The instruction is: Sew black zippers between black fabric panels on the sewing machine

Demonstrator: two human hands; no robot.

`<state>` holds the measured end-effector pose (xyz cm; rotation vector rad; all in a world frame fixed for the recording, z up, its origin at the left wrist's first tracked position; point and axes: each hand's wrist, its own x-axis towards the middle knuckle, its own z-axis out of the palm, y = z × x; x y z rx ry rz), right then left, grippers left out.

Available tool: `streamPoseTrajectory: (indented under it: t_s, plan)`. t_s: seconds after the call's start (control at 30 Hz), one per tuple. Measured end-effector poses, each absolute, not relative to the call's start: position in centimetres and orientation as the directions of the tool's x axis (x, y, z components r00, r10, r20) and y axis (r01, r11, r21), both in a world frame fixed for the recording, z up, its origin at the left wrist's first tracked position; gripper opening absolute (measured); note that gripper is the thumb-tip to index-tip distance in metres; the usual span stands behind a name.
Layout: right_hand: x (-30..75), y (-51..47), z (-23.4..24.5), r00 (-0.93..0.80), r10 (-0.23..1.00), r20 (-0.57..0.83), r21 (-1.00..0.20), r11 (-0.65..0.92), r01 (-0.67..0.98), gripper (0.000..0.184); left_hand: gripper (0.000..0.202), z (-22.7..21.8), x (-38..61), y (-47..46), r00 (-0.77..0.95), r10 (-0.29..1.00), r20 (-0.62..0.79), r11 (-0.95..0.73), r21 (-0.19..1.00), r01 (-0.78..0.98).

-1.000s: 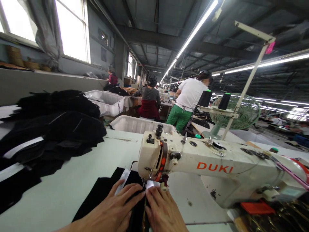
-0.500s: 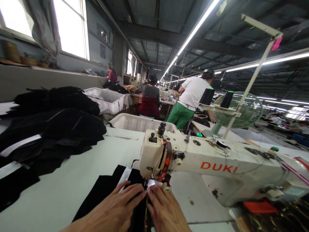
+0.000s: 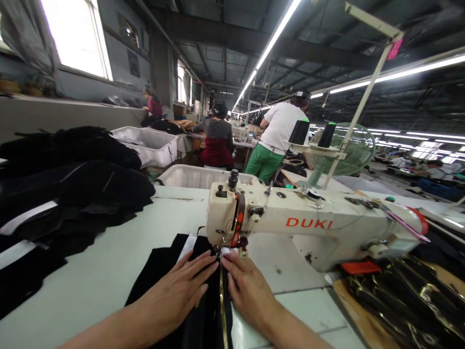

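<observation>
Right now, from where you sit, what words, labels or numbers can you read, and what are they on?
"DUKI": orange letters on the sewing machine.
Pink scrap up on the pole: too small to tell any writing.
Dark wall panel: too blurred to read.
I can read nothing else.

The left hand [image 3: 178, 288], right hand [image 3: 249, 283] and forearms [image 3: 116, 320] are bare.

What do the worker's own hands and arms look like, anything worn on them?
The left hand and right hand are ungloved. The left forearm and right forearm show no sleeve, watch or bracelet in view. Whether a ring is worn is too unclear to tell.
</observation>
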<state>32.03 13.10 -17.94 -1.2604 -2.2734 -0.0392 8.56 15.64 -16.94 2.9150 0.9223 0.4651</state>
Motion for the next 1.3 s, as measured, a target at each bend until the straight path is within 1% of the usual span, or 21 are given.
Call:
streamPoseTrajectory:
  t_s: [0.03, 0.13, 0.2, 0.27, 0.33, 0.4, 0.43, 0.5, 0.57, 0.6, 0.63, 0.67, 0.7, 0.77, 0.8, 0.87, 0.93, 1.07, 1.2, 1.27, 1.3]
  plan:
    - [32.1, 12.3, -17.8, -0.399, 0.799, 0.45, -0.258, 0.544, 0.798, 0.048, 0.053, -17.0, 8.4, 14.7, 0.784, 0.567, 0.254, -0.823, 0.131, 0.553]
    - [32.7, 8.7, -17.1, -0.389, 0.833, 0.394, -0.344, 0.526, 0.778, 0.062, 0.076, -17.9, 8.1, 10.7, 0.806, 0.507, 0.306, -0.856, 0.067, 0.513]
    - [33.2, 6.0, -16.3, -0.442, 0.833, 0.332, -0.385, 0.547, 0.743, 0.073, 0.074, -18.8, 8.0, 7.9, 0.789, 0.475, 0.388, -0.857, 0.002, 0.515]
    - [33.6, 4.1, -15.3, -0.484, 0.839, 0.248, -0.43, 0.543, 0.722, 0.08, 0.071, -19.4, 7.8, 6.1, 0.759, 0.47, 0.45, -0.85, 0.0, 0.527]
    - [33.7, 3.2, -14.6, -0.474, 0.862, 0.179, -0.476, 0.497, 0.725, 0.076, 0.056, -19.0, 7.3, 5.6, 0.689, 0.524, 0.501, -0.832, 0.129, 0.539]
    - [33.3, 3.2, -14.6, -0.451, 0.874, 0.182, -0.505, 0.477, 0.719, 0.069, 0.031, -17.5, 6.5, 6.3, 0.529, 0.692, 0.492, -0.714, 0.357, 0.602]
    - [32.9, 3.4, -14.9, -0.451, 0.867, 0.213, -0.505, 0.493, 0.709, 0.069, 0.028, -16.4, 6.2, 7.0, 0.411, 0.793, 0.449, -0.602, 0.473, 0.644]
    - [31.9, 3.8, -16.0, -0.503, 0.813, 0.295, -0.456, 0.582, 0.673, 0.077, 0.042, -13.9, 5.8, 8.3, 0.189, 0.927, 0.323, -0.361, 0.636, 0.682]
    - [30.6, 3.7, -17.4, -0.585, 0.738, 0.336, -0.352, 0.675, 0.649, 0.091, 0.051, -11.8, 5.9, 9.3, 0.113, 0.957, 0.266, -0.272, 0.694, 0.667]
    - [29.9, 3.6, -17.9, -0.612, 0.712, 0.345, -0.297, 0.701, 0.649, 0.095, 0.052, -11.0, 6.1, 9.5, 0.115, 0.954, 0.276, -0.28, 0.691, 0.666]
    - [29.4, 3.3, -18.3, -0.619, 0.702, 0.353, -0.258, 0.709, 0.657, 0.094, 0.052, -10.5, 6.4, 9.6, 0.127, 0.944, 0.303, -0.306, 0.671, 0.675]
    - [29.1, 3.1, -18.5, -0.607, 0.706, 0.365, -0.249, 0.702, 0.668, 0.084, 0.05, -10.3, 6.7, 9.5, 0.142, 0.929, 0.342, -0.34, 0.637, 0.692]
    - [29.1, 3.0, -18.4, -0.576, 0.723, 0.382, -0.28, 0.684, 0.674, 0.064, 0.048, -10.2, 7.1, 9.3, 0.155, 0.911, 0.383, -0.372, 0.599, 0.709]
    - [29.9, 3.3, -17.5, -0.457, 0.791, 0.407, -0.479, 0.611, 0.63, 0.023, 0.045, -10.4, 7.8, 8.9, 0.169, 0.876, 0.453, -0.423, 0.548, 0.722]
    - [30.9, 3.8, -16.8, -0.379, 0.834, 0.4, -0.598, 0.551, 0.582, 0.022, 0.044, -10.6, 8.0, 8.8, 0.172, 0.864, 0.473, -0.438, 0.538, 0.721]
    - [33.4, 5.3, -15.3, -0.228, 0.903, 0.364, -0.766, 0.429, 0.479, 0.043, 0.043, -10.9, 8.5, 8.6, 0.175, 0.861, 0.478, -0.445, 0.54, 0.715]
    - [36.1, 7.2, -13.9, -0.147, 0.924, 0.352, -0.813, 0.38, 0.442, 0.052, 0.043, -11.0, 8.7, 8.6, 0.172, 0.872, 0.459, -0.43, 0.548, 0.717]
    - [39.2, 9.8, -11.6, -0.166, 0.913, 0.372, -0.816, 0.408, 0.41, 0.052, 0.043, -10.9, 8.8, 8.9, 0.149, 0.894, 0.422, -0.384, 0.554, 0.738]
    - [38.4, 9.4, -9.6, -0.263, 0.871, 0.416, -0.782, 0.49, 0.385, 0.042, 0.043, -10.5, 8.9, 9.1, 0.132, 0.88, 0.457, -0.395, 0.547, 0.738]
    - [37.3, 8.3, -9.2, -0.321, 0.842, 0.434, -0.741, 0.536, 0.404, 0.035, 0.047, -10.3, 8.8, 9.0, 0.156, 0.863, 0.481, -0.429, 0.532, 0.73]
    - [36.7, 7.6, -9.3, -0.369, 0.817, 0.443, -0.689, 0.574, 0.443, 0.032, 0.049, -10.3, 8.7, 8.8, 0.179, 0.853, 0.491, -0.453, 0.522, 0.722]
